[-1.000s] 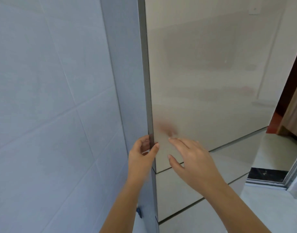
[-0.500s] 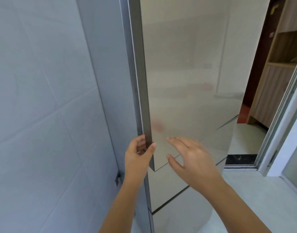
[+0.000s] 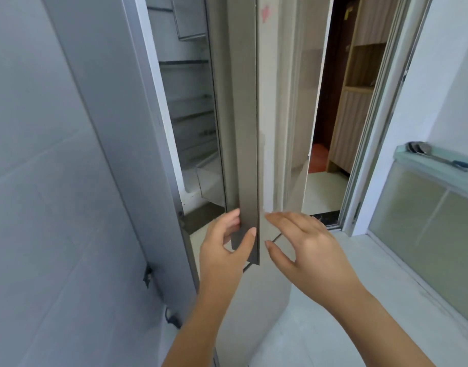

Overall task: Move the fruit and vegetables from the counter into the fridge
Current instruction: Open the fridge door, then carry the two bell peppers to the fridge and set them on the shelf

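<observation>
The fridge door (image 3: 244,115) stands swung partly open, its grey edge facing me. My left hand (image 3: 222,250) grips that edge near its lower end, fingers behind and thumb in front. My right hand (image 3: 304,247) hovers just right of the door's glossy front with fingers spread, holding nothing. Through the gap I see the fridge interior (image 3: 190,107) with white walls, glass shelves and a drawer at the bottom. No fruit or vegetables are in view.
A grey tiled wall (image 3: 42,181) is close on the left. On the right a counter ledge (image 3: 434,170) carries a ladle (image 3: 423,151) above glass-fronted panels. A doorway (image 3: 331,154) behind the door leads to a room with wooden shelving. The floor is pale tile.
The fridge door has swung open towards me, pulled by my left hand, and the interior shelves now show. My right hand has stayed beside the door front.
</observation>
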### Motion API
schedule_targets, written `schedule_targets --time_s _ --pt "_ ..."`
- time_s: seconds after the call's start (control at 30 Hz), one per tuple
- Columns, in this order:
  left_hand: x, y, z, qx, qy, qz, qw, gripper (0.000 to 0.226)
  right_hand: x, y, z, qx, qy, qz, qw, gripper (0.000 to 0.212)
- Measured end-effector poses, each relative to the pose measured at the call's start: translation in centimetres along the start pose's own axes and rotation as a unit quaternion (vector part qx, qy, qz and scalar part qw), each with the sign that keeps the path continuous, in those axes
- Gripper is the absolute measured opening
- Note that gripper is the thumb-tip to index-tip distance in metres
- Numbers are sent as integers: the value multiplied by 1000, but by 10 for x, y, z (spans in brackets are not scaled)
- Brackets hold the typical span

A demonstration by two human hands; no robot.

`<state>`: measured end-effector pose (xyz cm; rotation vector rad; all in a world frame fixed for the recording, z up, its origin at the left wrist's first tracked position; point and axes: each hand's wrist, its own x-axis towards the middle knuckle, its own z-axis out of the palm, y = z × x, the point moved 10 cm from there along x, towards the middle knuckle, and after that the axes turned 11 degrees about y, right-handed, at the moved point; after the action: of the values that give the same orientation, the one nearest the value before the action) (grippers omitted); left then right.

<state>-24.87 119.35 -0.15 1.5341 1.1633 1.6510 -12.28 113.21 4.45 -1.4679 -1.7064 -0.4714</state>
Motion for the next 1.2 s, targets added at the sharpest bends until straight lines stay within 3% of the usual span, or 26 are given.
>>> schedule_targets --time_s 0.53,0.73,0.87,1.2 --pt "-79 41 85 -78 -225 46 970 35 -60 45 -88 -111 52 79 989 42" --pt "-64 63 61 -5 -149 162 976 29 -52 37 -103 -111 82 48 989 40" --pt "-59 76 47 91 -88 274 953 37 -32 20 -86 -98 79 6 992 37" --pt "-49 66 40 257 -41 350 900 37 19 46 -14 -150 24 -28 988 52"
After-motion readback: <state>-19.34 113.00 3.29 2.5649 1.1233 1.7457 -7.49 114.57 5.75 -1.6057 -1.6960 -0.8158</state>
